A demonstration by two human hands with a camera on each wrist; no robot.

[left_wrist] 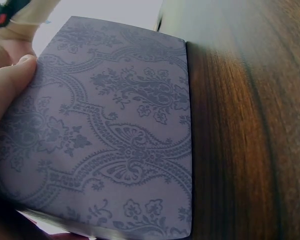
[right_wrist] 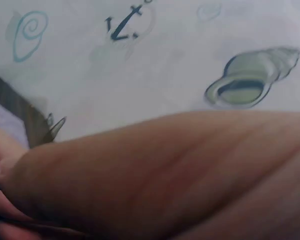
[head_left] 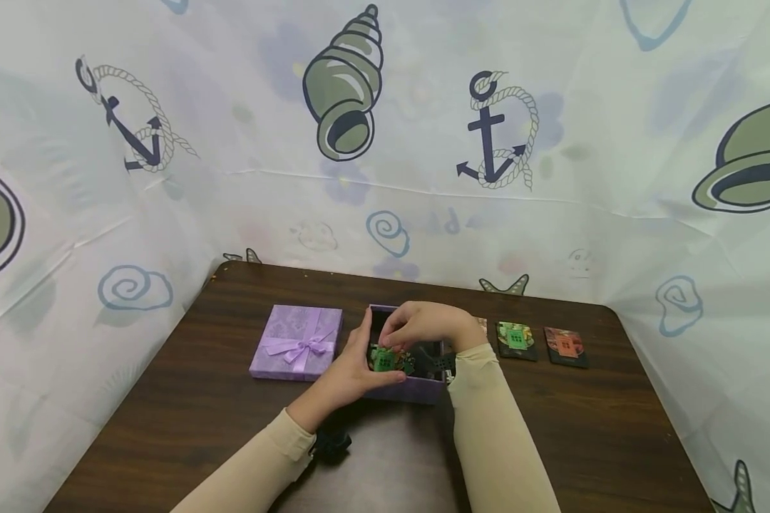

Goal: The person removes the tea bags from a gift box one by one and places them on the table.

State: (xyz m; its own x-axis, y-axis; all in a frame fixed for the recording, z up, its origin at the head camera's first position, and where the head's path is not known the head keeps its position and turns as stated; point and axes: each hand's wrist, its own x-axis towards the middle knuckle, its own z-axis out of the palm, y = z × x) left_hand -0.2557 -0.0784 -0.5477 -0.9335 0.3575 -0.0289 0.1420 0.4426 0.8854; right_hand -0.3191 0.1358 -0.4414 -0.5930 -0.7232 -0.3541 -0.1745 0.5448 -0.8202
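A purple patterned box stands lidless at the middle of the table, its inside dark. My left hand grips its left side, fingers along the wall and thumb over the front rim. In the left wrist view, the thumb lies at the edge of the box's patterned side. Above the box my right hand bends down, its fingertips pinching the top of a small green printed packet. An orange-and-green patch shows beside the packet. The right wrist view is filled mostly by the right hand, hiding its fingertips' work.
Left of the box lies a purple lid with a ribbon bow. To the right sit a green square packet and a red one; another packet is partly behind the right wrist. A patterned cloth backdrop rises behind the brown table.
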